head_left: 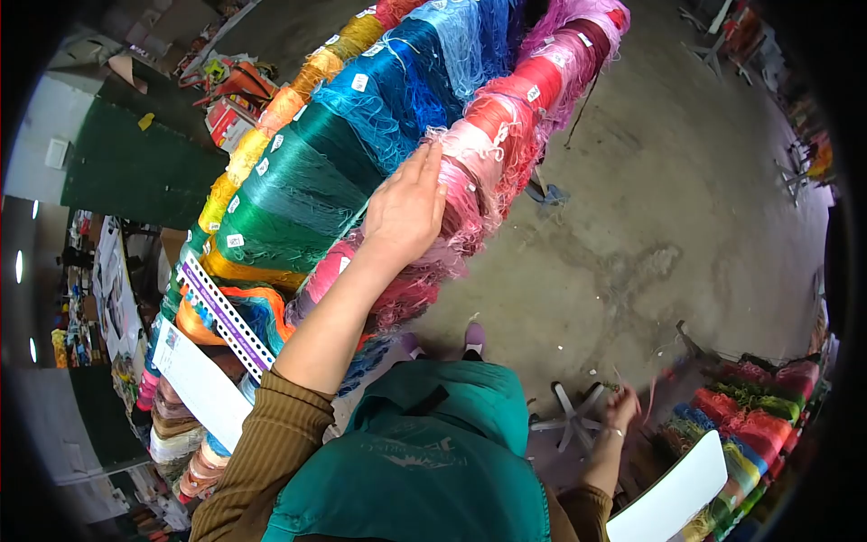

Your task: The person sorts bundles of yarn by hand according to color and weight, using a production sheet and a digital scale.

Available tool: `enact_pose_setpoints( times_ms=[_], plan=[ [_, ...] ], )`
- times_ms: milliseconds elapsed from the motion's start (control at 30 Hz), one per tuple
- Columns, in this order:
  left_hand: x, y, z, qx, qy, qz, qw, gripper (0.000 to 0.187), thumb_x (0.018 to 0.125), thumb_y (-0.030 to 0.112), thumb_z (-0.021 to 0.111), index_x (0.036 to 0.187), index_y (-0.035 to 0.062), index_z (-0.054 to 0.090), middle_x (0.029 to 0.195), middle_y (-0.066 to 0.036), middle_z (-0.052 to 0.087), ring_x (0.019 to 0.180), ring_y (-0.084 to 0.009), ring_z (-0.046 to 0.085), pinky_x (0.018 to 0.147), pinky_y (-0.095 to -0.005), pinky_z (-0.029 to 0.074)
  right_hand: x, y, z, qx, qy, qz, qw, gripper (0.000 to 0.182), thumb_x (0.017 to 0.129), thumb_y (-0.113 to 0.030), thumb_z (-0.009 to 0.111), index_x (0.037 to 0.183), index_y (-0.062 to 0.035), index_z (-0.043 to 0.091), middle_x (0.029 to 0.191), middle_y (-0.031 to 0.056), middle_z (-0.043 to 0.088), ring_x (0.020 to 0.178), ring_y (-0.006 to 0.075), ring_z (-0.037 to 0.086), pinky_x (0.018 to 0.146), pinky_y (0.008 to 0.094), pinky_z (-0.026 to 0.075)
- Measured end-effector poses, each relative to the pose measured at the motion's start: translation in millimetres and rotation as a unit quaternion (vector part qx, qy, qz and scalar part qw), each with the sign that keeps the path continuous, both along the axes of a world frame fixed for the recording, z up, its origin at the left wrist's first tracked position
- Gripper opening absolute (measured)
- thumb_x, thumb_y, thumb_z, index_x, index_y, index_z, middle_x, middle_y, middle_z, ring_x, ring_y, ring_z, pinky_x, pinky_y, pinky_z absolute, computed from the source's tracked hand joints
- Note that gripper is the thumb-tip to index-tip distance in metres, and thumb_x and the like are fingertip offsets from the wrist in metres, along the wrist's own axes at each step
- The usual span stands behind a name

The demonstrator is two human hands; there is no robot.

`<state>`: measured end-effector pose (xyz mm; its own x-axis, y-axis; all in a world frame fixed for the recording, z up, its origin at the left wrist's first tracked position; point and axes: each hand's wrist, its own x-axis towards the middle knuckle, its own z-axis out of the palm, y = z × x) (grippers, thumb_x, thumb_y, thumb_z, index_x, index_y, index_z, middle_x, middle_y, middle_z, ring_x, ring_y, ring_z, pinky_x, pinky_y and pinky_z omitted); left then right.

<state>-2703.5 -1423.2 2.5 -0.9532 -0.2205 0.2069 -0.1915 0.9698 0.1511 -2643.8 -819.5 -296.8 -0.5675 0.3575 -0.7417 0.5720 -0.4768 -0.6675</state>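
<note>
My left hand (404, 210) lies flat, fingers stretched out, on top of a long row of pink thread skeins (465, 158). Under its palm and past its fingertips run pale pink and coral strands with small white labels. Just left of it hang green thread skeins (293, 176) and blue thread skeins (415, 63). Low on the right, my right hand (620, 408) is held out away from the skeins, its fingers closed. A thin pink thread (652, 396) trails from it, slightly blurred.
A second rack of multicoloured skeins (750, 406) stands at the lower right, beside a white board (673, 492). A wheeled chair base (575, 417) rests on the concrete floor (623, 226). A purple-edged punched strip (226, 312) and a white card (203, 379) lie at the left.
</note>
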Motion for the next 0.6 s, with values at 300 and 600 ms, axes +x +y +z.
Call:
enact_pose_setpoints(
  times_ms=[300, 600],
  plan=[
    [1, -3, 0, 0.015, 0.016, -0.015, 1.0, 0.051, 0.099, 0.024, 0.042, 0.144, 0.0002, 0.035, 0.141, -0.021, 0.046, 0.129, -0.0337, 0.047, 0.105, -0.0404, 0.04, -92, -413, 177, -0.109, 0.289, 0.383, 0.871, 0.019, 0.086, -0.009, 0.072, 0.103, -0.0042, 0.066, 0.065, -0.0109, 0.041, 0.052, -0.0003, 0.033, 0.046, 0.0178, 0.025],
    [2, -4, -2, 0.027, 0.028, -0.012, 0.999, 0.051, 0.098, 0.024, 0.044, 0.142, 0.0015, 0.037, 0.139, -0.021, 0.047, 0.126, -0.0349, 0.049, 0.104, -0.0418, 0.041, -111, -481, 182, -0.015, 0.391, 0.36, 0.847, 0.005, 0.084, -0.003, 0.069, 0.089, -0.0042, 0.067, 0.062, -0.0135, 0.037, 0.056, -0.001, 0.031, 0.05, 0.0184, 0.024]
  ],
)
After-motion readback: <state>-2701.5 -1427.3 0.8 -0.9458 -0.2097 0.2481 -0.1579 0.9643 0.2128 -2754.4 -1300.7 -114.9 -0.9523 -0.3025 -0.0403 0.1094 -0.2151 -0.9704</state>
